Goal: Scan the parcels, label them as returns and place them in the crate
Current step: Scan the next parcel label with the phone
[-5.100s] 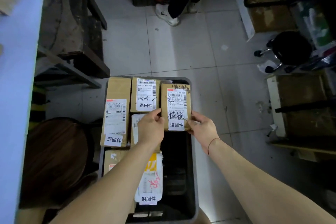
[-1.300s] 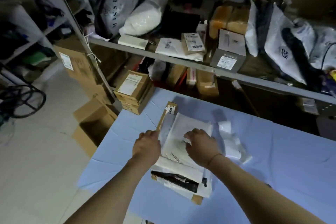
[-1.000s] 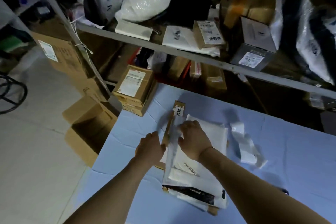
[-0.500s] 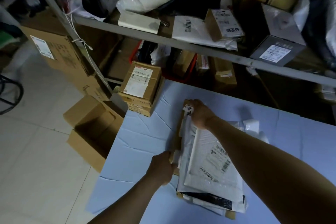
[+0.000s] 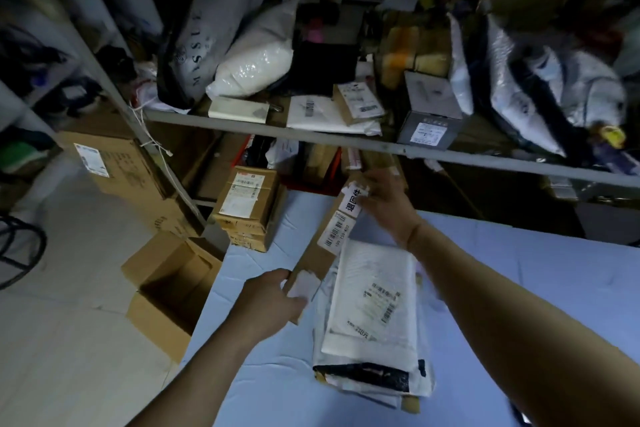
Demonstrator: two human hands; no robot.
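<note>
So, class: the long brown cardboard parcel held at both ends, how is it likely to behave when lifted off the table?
The long cardboard parcel probably stays stiff: it spans straight between the left hand and right hand without sagging. It looks slim, so likely light for its length. Its flat sides suggest it won't roll, unlike the floppy white mailers beside it.

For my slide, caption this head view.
Both hands lift a long cardboard parcel off the mailer pile: left hand near end, right hand far end.

An open cardboard box (image 5: 173,291) sits on the floor (image 5: 62,340) at nine o'clock; a cluttered shelf (image 5: 346,144) runs across twelve.
</note>
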